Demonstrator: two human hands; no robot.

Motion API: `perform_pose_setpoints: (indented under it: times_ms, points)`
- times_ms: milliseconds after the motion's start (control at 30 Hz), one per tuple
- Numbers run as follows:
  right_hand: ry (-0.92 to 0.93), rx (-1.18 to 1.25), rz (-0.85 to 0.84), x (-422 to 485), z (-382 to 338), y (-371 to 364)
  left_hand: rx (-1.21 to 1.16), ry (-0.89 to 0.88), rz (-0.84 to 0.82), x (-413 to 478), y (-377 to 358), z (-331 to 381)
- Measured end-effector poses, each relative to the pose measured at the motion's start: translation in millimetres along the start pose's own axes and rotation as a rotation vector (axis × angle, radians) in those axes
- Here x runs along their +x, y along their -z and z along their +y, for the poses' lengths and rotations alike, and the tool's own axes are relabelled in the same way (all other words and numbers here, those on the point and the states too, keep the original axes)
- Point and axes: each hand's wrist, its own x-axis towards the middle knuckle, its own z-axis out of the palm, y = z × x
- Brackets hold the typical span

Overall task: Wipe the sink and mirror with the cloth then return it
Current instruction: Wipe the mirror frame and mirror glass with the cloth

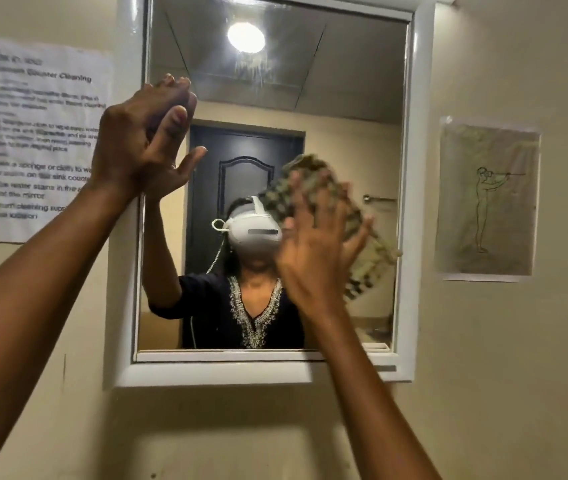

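Observation:
A white-framed mirror [344, 98] hangs on the beige wall straight ahead. My right hand [313, 244] presses a mottled green-and-tan cloth [370, 261] flat against the glass at centre right, with the fingers spread over it. My left hand [137, 143] rests against the mirror's upper left edge, fingers apart and holding nothing. Streaks [254, 71] show on the glass below the reflected ceiling light. The sink is out of view.
A printed instruction sheet [40, 133] is taped to the wall left of the mirror. A paper with a line drawing [487, 199] hangs on the right. The mirror reflects a person wearing a white headset, a dark door and a towel bar.

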Motion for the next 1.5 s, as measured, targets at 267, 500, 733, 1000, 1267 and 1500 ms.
perform_pose_setpoints:
  times_ms: [267, 500, 733, 1000, 1267, 1500]
  points:
    - [0.557, 0.084, -0.275, -111.5, -119.7, -61.5, -0.107, 0.043, 0.018, -0.7, 2.8, -3.1]
    - [-0.045, -0.035, -0.072, -95.2, -8.6, -22.4, -0.098, 0.039, 0.036, -0.3, -2.2, -11.6]
    - [-0.624, 0.015, 0.236, -65.4, -16.6, -24.6, -0.142, 0.073, 0.061, 2.9, -3.1, -15.3]
    - [0.549, 0.044, -0.06, -41.1, -128.3, -51.5, -0.308, 0.202, -0.111, 5.9, 22.7, -6.2]
    - [0.593, 0.092, -0.162, -45.6, -146.1, -56.8, -0.428, 0.424, -0.273, 15.9, 44.9, 7.9]
    - [1.059, 0.047, -0.322, -139.0, -68.7, -61.2, -0.22, 0.298, -0.203, -53.0, 15.8, 31.6]
